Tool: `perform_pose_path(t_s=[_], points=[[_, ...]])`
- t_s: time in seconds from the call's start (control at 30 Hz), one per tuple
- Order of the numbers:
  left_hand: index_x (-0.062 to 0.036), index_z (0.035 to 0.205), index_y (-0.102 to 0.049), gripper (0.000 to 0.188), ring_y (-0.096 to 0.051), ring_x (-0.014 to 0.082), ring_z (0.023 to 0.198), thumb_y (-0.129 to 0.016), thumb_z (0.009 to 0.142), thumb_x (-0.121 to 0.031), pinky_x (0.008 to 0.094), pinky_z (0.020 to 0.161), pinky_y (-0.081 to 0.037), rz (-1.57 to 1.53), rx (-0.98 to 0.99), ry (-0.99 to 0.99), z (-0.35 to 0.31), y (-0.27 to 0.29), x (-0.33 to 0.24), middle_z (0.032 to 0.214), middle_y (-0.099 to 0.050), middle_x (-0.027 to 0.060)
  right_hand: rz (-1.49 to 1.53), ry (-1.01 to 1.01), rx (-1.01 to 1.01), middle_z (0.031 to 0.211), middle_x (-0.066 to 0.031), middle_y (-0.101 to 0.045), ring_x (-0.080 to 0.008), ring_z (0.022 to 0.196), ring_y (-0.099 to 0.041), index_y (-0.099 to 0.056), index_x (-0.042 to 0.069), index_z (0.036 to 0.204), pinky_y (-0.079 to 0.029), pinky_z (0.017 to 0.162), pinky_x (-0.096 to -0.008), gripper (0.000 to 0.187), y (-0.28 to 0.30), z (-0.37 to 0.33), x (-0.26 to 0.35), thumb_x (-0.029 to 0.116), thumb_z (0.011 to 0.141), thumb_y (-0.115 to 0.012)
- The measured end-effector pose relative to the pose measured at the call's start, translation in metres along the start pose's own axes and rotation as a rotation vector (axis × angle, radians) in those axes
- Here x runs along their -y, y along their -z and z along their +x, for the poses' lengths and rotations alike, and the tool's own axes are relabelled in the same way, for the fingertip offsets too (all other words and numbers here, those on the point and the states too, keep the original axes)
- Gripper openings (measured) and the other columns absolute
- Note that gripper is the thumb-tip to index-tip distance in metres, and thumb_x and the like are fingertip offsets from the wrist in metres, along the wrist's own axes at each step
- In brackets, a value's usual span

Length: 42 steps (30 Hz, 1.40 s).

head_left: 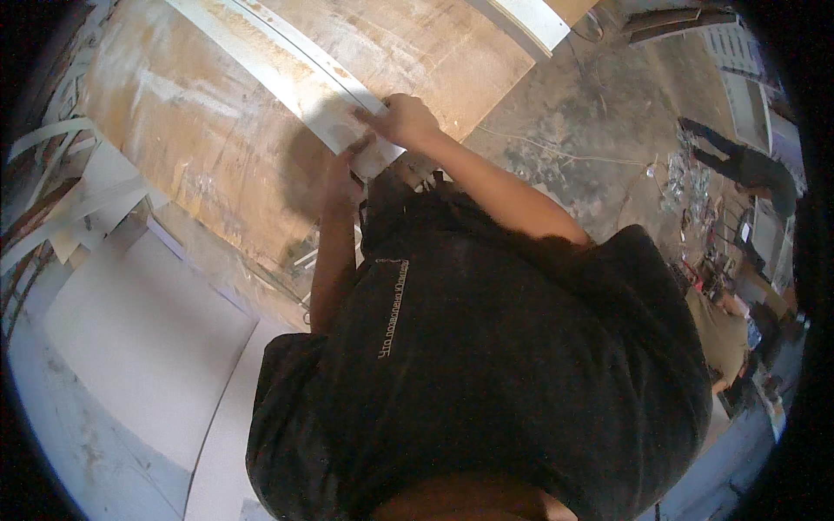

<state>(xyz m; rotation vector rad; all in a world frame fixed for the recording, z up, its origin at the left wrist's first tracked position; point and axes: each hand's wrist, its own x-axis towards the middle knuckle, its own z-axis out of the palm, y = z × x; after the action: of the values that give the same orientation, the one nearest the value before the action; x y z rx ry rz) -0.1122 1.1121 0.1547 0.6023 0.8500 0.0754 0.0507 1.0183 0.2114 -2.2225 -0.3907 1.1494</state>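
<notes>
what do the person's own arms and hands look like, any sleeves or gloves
Both forearms are bare, with no sleeves reaching them. The left hand and right hand are bare too: no gloves show. No watch, band or ring can be made out at this size. The person wears a dark, near-black short-sleeved shirt with a small line of pale print on it.

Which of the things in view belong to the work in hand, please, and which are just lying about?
In hand:
- white strip, held at its near end
- left hand
- right hand
- wooden board beneath the strip

Lying about:
- white offcut strips
- white sheets
- clutter on floor
</notes>
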Motion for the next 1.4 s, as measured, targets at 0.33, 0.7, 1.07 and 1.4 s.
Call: perform_pose_path(t_s=[0.33,0.7,1.07,1.4], points=[[0.0037,0.127,-0.053,0.045,-0.064,0.0267,0.105,-0.064,0.084,-0.001,0.0385,0.083,-0.056,1.398,0.069,-0.602,-0.022,-0.002,0.017,0.118,-0.062,0.0140,-0.209,0.113,-0.351,0.083,-0.0224,-0.070,-0.0385,0.082,-0.069,-0.071,-0.001,0.081,-0.055,0.070,-0.0461,0.067,-0.038,-0.012,-0.014,0.063,0.089,-0.052],[0.0033,0.125,-0.054,0.047,-0.065,0.0264,0.097,-0.069,0.082,-0.009,0.0387,0.081,-0.055,-0.062,-0.155,-0.128,-0.039,0.029,0.022,0.111,-0.064,0.0119,-0.058,0.204,-0.077,0.068,-0.0200,-0.066,-0.0350,0.071,-0.069,-0.070,-0.003,0.081,-0.053,0.068,-0.0427,0.077,-0.043,-0.009,-0.009,0.069,0.090,-0.046],[0.0009,0.123,-0.056,0.048,-0.064,0.0252,0.097,-0.071,0.080,-0.013,0.0422,0.079,-0.055,0.473,-0.150,-0.482,-0.109,0.120,0.067,0.109,-0.064,0.0113,-0.168,0.250,-0.237,0.073,-0.0253,-0.065,-0.0446,0.075,-0.066,-0.068,-0.003,0.084,-0.050,0.068,-0.0509,0.063,-0.049,-0.049,-0.058,0.055,0.096,-0.046],[-0.0009,0.124,-0.053,0.051,-0.065,0.0254,0.094,-0.072,0.078,-0.014,0.0398,0.074,-0.057,0.135,-0.266,-0.075,-0.152,0.091,0.222,0.109,-0.064,0.0117,-0.301,0.294,-0.262,0.072,-0.0257,-0.065,-0.0451,0.072,-0.065,-0.068,-0.003,0.088,-0.050,0.065,-0.0527,0.054,-0.033,-0.141,-0.191,0.048,0.095,-0.051]])
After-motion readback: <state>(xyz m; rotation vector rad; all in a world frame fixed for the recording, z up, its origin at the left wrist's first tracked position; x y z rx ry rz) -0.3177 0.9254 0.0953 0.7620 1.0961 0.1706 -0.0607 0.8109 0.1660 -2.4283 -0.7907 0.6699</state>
